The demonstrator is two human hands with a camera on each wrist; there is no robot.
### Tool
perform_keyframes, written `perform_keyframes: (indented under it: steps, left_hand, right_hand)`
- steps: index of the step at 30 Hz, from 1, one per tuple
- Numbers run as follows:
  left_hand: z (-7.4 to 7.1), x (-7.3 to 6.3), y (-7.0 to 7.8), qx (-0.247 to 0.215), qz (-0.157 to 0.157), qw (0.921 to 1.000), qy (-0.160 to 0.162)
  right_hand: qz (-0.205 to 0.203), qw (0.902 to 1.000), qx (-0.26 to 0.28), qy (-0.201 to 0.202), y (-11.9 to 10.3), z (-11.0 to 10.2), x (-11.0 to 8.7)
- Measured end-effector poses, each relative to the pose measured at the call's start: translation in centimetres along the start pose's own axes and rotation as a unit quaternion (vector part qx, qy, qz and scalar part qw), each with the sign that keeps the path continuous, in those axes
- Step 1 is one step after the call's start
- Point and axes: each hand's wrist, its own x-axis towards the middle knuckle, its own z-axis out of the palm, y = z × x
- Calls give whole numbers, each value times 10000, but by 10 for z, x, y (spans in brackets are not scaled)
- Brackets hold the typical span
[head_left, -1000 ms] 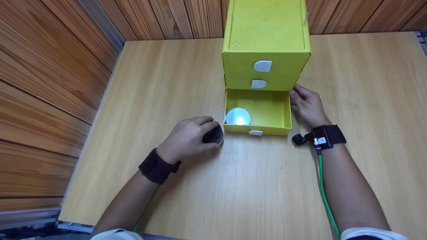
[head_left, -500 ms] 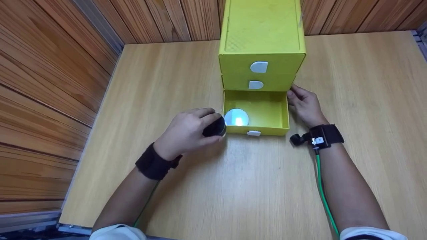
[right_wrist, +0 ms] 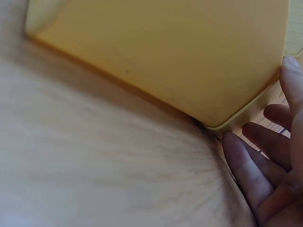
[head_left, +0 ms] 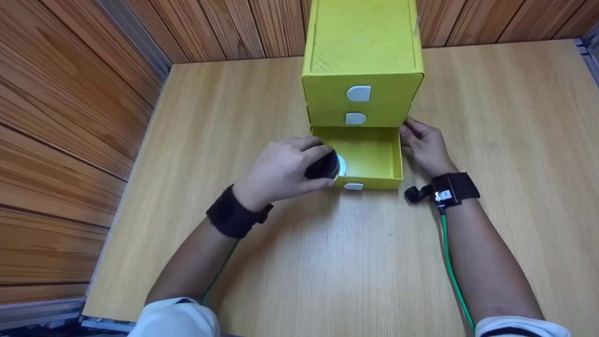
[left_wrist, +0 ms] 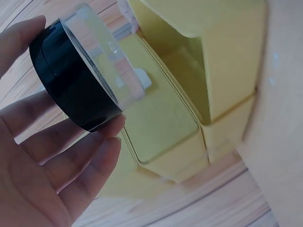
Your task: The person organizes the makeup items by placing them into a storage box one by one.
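My left hand grips a round jar by its black lid, with the clear base pointing away from the palm in the left wrist view. The jar is tilted over the left side of the pulled-out bottom drawer. A round white disc lies in that drawer, mostly covered by the jar and fingers in the head view. My right hand rests against the right side of the yellow drawer cabinet. In the right wrist view its thumb and fingertips touch the cabinet's edge beside the drawer.
The two upper drawers, each with a white tab, are pushed in. A wooden table bears the cabinet, and plank walls rise behind and on the left. A green cable runs along the right forearm.
My left hand has lifted the jar and carried it right, from beside the drawer to over its left part, now covering most of the white disc. The right hand keeps its place at the cabinet.
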Motion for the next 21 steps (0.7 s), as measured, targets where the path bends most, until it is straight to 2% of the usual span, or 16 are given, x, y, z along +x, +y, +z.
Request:
perform_keyframes:
  steps: [7, 13, 17, 21]
  left_hand:
    - [7, 26, 4, -218, 61, 9995, -221]
    - [11, 37, 5, -267, 76, 9992, -303]
    - [17, 44, 3, -255, -42, 9987, -430]
    - [26, 50, 1, -443, -192, 9977, -470]
  right_hand:
    - [48, 10000, 71, -28, -2, 0, 0]
    - [23, 10000, 46, -10, -4, 4, 3]
    - [-50, 10000, -73, -22, -3, 5, 4]
    - [-71, 9999, -97, -41, -2, 5, 4]
